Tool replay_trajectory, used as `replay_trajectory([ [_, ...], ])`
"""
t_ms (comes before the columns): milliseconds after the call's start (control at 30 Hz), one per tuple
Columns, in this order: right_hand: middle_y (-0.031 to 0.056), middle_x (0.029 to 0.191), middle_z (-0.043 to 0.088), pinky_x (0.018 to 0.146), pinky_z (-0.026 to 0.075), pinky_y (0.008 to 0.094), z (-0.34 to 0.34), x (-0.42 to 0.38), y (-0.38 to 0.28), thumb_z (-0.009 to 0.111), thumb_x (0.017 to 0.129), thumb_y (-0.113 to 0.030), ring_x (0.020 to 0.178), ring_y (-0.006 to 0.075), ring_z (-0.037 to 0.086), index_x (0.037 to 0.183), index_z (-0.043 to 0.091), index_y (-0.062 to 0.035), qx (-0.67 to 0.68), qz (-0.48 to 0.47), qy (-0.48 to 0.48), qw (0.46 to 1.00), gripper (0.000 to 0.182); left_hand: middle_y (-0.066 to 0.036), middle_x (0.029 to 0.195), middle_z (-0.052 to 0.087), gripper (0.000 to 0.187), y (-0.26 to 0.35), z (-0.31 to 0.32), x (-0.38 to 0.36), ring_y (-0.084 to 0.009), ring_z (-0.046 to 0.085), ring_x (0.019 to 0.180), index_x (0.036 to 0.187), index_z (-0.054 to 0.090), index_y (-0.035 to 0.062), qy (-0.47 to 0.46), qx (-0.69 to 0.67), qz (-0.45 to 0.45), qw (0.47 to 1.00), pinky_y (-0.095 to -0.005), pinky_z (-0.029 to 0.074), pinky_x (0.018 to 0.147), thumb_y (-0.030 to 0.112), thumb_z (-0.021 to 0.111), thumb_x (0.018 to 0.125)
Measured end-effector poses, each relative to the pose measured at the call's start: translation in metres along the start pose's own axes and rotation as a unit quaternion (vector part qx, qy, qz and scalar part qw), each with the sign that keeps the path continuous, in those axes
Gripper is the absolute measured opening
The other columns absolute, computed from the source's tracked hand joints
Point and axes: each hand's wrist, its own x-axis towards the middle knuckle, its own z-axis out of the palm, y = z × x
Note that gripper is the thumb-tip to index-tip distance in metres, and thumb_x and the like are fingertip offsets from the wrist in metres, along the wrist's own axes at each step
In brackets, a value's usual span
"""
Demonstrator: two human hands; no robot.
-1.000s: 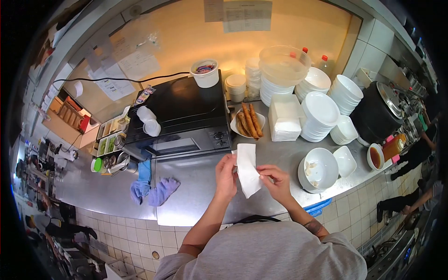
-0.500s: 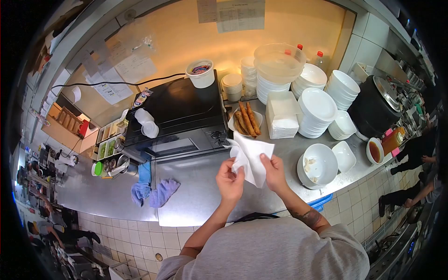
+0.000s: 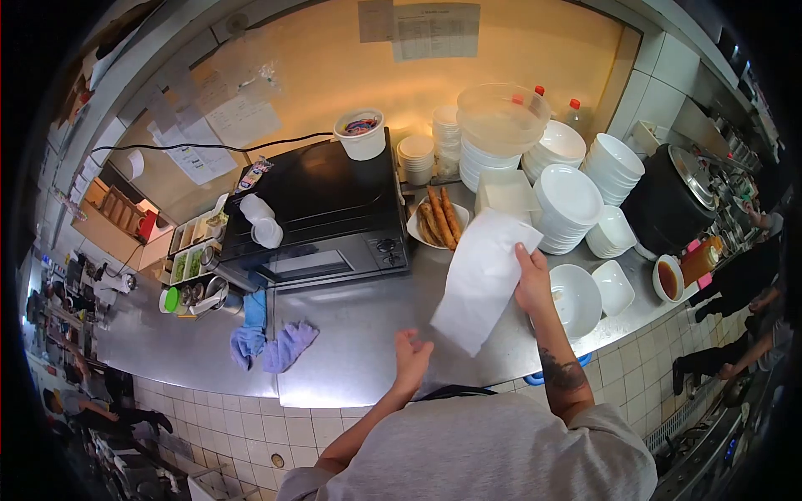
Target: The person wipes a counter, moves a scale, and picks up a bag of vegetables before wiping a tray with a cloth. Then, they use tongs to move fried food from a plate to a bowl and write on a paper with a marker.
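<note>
My right hand (image 3: pixel 532 280) pinches a white paper napkin (image 3: pixel 480 284) by its right edge. The sheet hangs unfolded above the counter, covering part of the napkin stack (image 3: pixel 506 190) behind it. My left hand (image 3: pixel 411 359) holds nothing; its fingers are loosely bent and apart, over the counter's front part. Just beyond the napkin, long browned fried sticks (image 3: pixel 443 219) lie in a white dish (image 3: pixel 420 229). A large white bowl (image 3: pixel 576 292) with some pale scraps stands right beside my right hand.
A black microwave (image 3: pixel 317 217) with a white tub (image 3: pixel 361 138) on top stands left of the dish. Purple and blue cloths (image 3: pixel 288 344) lie on the steel counter (image 3: pixel 351 326). Stacked white plates (image 3: pixel 570 200), a black pot (image 3: pixel 672 196) and a sauce bowl (image 3: pixel 668 275) are at right.
The napkin, crumpled between both hands before, is now spread out in my right hand alone, which moved right. My left hand let go and dropped toward the counter's front edge.
</note>
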Motion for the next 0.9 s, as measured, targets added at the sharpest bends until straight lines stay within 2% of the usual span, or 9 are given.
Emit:
replay_trajectory([
  [133, 0.009, 0.11, 0.06, 0.089, 0.047, 0.0328, 0.011, 0.007, -0.002, 0.05, 0.094, -0.018, 0.099, 0.0178, 0.059, 0.118, 0.05, 0.0014, 0.0, 0.029, -0.048, 0.998, 0.031, -0.015, 0.123, 0.043, 0.056, 0.07, 0.011, 0.009, -0.0242, 0.04, 0.118, 0.12, 0.037, 0.0017, -0.018, 0.014, 0.124, 0.992, -0.0383, 0.035, 0.095, 0.013, 0.068, 0.076],
  [333, 0.0093, 0.11, 0.06, 0.088, 0.049, 0.034, 0.036, 0.003, -0.015, 0.052, 0.093, -0.019, 0.098, 0.0185, 0.06, 0.117, 0.05, 0.0008, 0.104, 0.103, -0.043, 0.988, 0.031, -0.014, 0.133, 0.043, 0.07, 0.089, 0.036, 0.062, -0.022, 0.04, 0.121, 0.129, 0.038, 0.0006, -0.063, -0.003, 0.296, 0.953, -0.0355, 0.031, 0.1, 0.017, 0.075, 0.072],
  [433, 0.0098, 0.11, 0.06, 0.088, 0.049, 0.0344, 0.025, 0.006, -0.01, 0.052, 0.093, -0.019, 0.099, 0.019, 0.06, 0.117, 0.05, 0.0009, 0.102, 0.109, -0.039, 0.988, 0.031, -0.011, 0.114, 0.058, 0.053, 0.09, 0.034, 0.079, -0.017, 0.053, 0.104, 0.117, 0.051, -0.0005, -0.2, -0.011, 0.249, 0.947, -0.0307, 0.04, 0.09, 0.014, 0.076, 0.072],
  [533, 0.0097, 0.11, 0.06, 0.086, 0.05, 0.0322, 0.013, 0.004, -0.007, 0.053, 0.093, -0.019, 0.097, 0.0183, 0.06, 0.117, 0.05, 0.0007, 0.091, 0.082, 0.049, 0.991, 0.032, -0.006, 0.095, 0.065, 0.034, 0.086, 0.034, 0.084, -0.0112, 0.059, 0.082, 0.105, 0.059, 0.0006, -0.217, -0.006, 0.108, 0.97, -0.0251, 0.046, 0.075, 0.01, 0.073, 0.075],
  [633, 0.0115, 0.115, 0.059, 0.091, 0.046, 0.0353, -0.001, -0.009, -0.002, 0.058, 0.089, -0.015, 0.105, 0.0225, 0.057, 0.107, 0.06, -0.0024, -0.02, -0.003, 0.02, 1.0, 0.022, -0.005, 0.09, 0.065, 0.023, 0.077, 0.027, 0.086, -0.0109, 0.061, 0.073, 0.101, 0.06, 0.0011, -0.244, 0.006, 0.064, 0.968, -0.0238, 0.049, 0.069, 0.009, 0.066, 0.08],
  [667, 0.0116, 0.118, 0.057, 0.095, 0.043, 0.0368, -0.005, -0.015, -0.002, 0.06, 0.086, -0.014, 0.11, 0.0248, 0.053, 0.104, 0.062, -0.0041, -0.156, -0.089, -0.106, 0.978, 0.021, -0.005, 0.09, 0.065, 0.02, 0.074, 0.027, 0.087, -0.0107, 0.062, 0.073, 0.1, 0.06, 0.0019, -0.255, -0.06, 0.017, 0.965, -0.0238, 0.049, 0.068, 0.01, 0.064, 0.082],
  [733, 0.0118, 0.125, 0.054, 0.101, 0.037, 0.0397, 0.011, -0.041, -0.03, 0.065, 0.081, -0.012, 0.121, 0.0296, 0.046, 0.099, 0.067, -0.0075, -0.399, -0.243, -0.339, 0.816, 0.019, -0.004, 0.09, 0.065, 0.014, 0.082, 0.025, 0.072, -0.0104, 0.062, 0.073, 0.097, 0.06, 0.0036, -0.269, -0.189, -0.083, 0.941, -0.0239, 0.05, 0.067, 0.012, 0.061, 0.085],
  [833, 0.0107, 0.131, 0.05, 0.106, 0.028, 0.0417, 0.034, -0.067, -0.056, 0.072, 0.071, -0.012, 0.13, 0.0344, 0.034, 0.094, 0.069, -0.0098, -0.482, -0.148, -0.456, 0.734, 0.023, -0.004, 0.089, 0.064, 0.013, 0.086, 0.017, 0.075, -0.0121, 0.063, 0.076, 0.097, 0.059, 0.0066, -0.324, -0.29, -0.064, 0.898, -0.0272, 0.054, 0.064, 0.016, 0.059, 0.088],
  [900, 0.0111, 0.128, 0.051, 0.102, 0.033, 0.0408, 0.017, -0.058, -0.033, 0.074, 0.069, -0.014, 0.126, 0.0333, 0.039, 0.095, 0.068, -0.0086, -0.395, -0.144, -0.385, 0.822, 0.028, -0.004, 0.087, 0.064, 0.01, 0.088, 0.019, 0.071, -0.0116, 0.062, 0.076, 0.094, 0.057, 0.0076, -0.306, -0.328, -0.058, 0.892, -0.0265, 0.053, 0.063, 0.016, 0.058, 0.089],
])
